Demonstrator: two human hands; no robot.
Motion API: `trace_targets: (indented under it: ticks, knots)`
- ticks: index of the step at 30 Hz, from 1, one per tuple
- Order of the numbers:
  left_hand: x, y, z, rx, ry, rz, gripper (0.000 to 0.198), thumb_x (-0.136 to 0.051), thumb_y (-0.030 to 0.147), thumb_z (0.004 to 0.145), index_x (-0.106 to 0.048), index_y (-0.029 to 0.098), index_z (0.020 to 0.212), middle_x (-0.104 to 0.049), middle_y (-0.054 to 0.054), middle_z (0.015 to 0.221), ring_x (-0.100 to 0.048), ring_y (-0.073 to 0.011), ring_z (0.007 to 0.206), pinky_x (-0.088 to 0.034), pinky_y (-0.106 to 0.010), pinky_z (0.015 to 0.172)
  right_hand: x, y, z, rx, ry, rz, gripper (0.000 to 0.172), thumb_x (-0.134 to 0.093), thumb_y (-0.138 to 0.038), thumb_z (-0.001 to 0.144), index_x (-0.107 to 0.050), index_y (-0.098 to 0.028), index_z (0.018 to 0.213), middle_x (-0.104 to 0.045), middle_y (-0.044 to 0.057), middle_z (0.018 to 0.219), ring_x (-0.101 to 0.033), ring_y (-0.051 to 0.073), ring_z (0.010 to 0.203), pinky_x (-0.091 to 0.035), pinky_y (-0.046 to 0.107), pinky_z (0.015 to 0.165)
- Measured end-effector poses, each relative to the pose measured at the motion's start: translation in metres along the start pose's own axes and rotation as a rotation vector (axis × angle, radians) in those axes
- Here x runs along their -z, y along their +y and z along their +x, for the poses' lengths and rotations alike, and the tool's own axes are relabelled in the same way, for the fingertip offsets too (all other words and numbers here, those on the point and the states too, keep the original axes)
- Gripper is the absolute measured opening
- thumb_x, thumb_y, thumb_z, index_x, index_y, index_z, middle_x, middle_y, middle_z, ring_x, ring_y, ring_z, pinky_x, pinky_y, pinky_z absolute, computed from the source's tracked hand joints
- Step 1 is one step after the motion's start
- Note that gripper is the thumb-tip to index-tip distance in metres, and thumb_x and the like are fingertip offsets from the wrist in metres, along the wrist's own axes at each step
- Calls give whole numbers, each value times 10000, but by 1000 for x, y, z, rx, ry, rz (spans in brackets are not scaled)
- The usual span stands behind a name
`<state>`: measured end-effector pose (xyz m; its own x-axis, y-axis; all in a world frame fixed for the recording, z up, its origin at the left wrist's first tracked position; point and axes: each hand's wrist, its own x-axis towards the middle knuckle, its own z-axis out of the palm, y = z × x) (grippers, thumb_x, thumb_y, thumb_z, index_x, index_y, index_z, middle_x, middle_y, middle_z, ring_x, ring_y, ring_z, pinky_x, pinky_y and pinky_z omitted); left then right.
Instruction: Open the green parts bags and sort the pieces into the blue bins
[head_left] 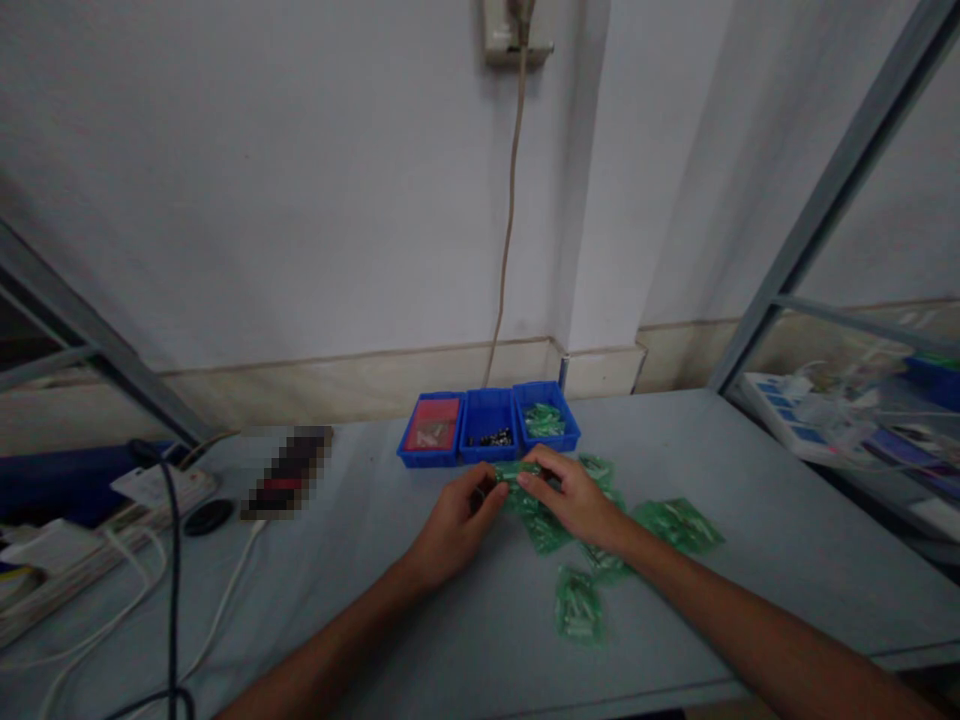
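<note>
My left hand [459,515] and my right hand [571,495] meet over the middle of the table, their fingers pinching a green plastic bag [511,470] by its upper part. Fingers cover some of that bag. More green bags lie below and beside my right hand, overlapping so that I cannot tell each one apart. To the right of my right wrist is another green bag [679,525], and nearer me lies a smaller green bag [578,606] with pale, slim pieces inside.
Three blue trays stand beyond my hands: a left tray [429,460] with a red sheet and a clear bag, a middle tray [487,400] with small dark and shiny parts, and a right tray [571,440] with green packets. Cables, a pixelated device and a black disc [209,517] occupy the left.
</note>
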<state>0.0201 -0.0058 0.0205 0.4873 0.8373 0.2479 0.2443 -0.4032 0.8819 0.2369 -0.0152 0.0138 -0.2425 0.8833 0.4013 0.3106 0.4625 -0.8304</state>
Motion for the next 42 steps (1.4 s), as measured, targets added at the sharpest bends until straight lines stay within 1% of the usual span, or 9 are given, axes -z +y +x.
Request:
trace_targets:
  ticks: [6,10,12,15,21,27,33,39,42]
  knots:
    - [-1,1,0,-4,23,27,318,-576,451,1042,-568,186,864,-510,32,769,-471,-140,716,-378,-250,662,-2,-1,-1,6,-20,2,236,-630,-435,1014,-609,-220,920,-544,-5,854,-516,185,817,-412,283,733]
    - [-1,1,-1,-8,15,-16,278,-550,449,1056,-628,186,1006,-622,-7,891,-547,-161,798,-434,-265,730,1,-3,1,6,-18,38,217,-631,-417,1014,-601,-223,921,-540,-8,853,-519,182,804,-409,285,728]
    - [-1,0,-1,-12,30,-24,268,-562,451,1050,-631,192,1038,-645,-15,923,-567,-167,817,-450,-269,744,1,-3,1,7,-23,38,235,-640,-429,1009,-602,-222,905,-549,-6,858,-519,182,805,-408,287,733]
    - [0,0,0,-19,48,-13,276,-574,458,1041,-628,191,999,-649,-13,898,-569,-166,798,-452,-269,738,1,-3,0,1,-31,36,257,-645,-455,1007,-616,-219,908,-565,-1,872,-522,185,818,-413,291,752]
    - [-1,3,2,-14,88,-5,277,-540,439,1051,-636,181,1020,-656,-21,912,-589,-171,812,-468,-280,755,-1,-3,-1,-24,-22,46,233,-637,-441,1009,-603,-219,947,-527,-15,856,-506,176,797,-400,283,741]
    - [-1,-4,4,14,112,45,257,-599,436,1020,-656,186,1004,-671,-15,893,-588,-164,768,-459,-266,709,-2,-1,1,-26,6,31,232,-626,-435,1010,-594,-221,926,-517,-17,849,-500,173,783,-396,280,724]
    - [0,-2,3,29,73,30,261,-619,440,1011,-645,181,994,-629,-2,856,-555,-149,716,-438,-257,660,-2,0,0,-30,18,34,207,-634,-423,1003,-616,-222,956,-541,-9,863,-509,175,780,-401,280,713]
    - [-1,2,2,-3,73,16,255,-599,433,1022,-629,183,981,-618,-4,860,-554,-156,749,-444,-265,695,-3,3,-1,-84,17,73,184,-665,-394,978,-620,-221,1019,-512,-26,829,-487,164,734,-389,275,681]
    - [-2,0,2,-5,69,20,250,-582,426,1033,-631,184,990,-629,-9,877,-566,-163,774,-449,-269,712,-2,2,0,-75,-6,93,207,-654,-422,991,-614,-219,984,-513,-22,828,-487,167,749,-399,277,695]
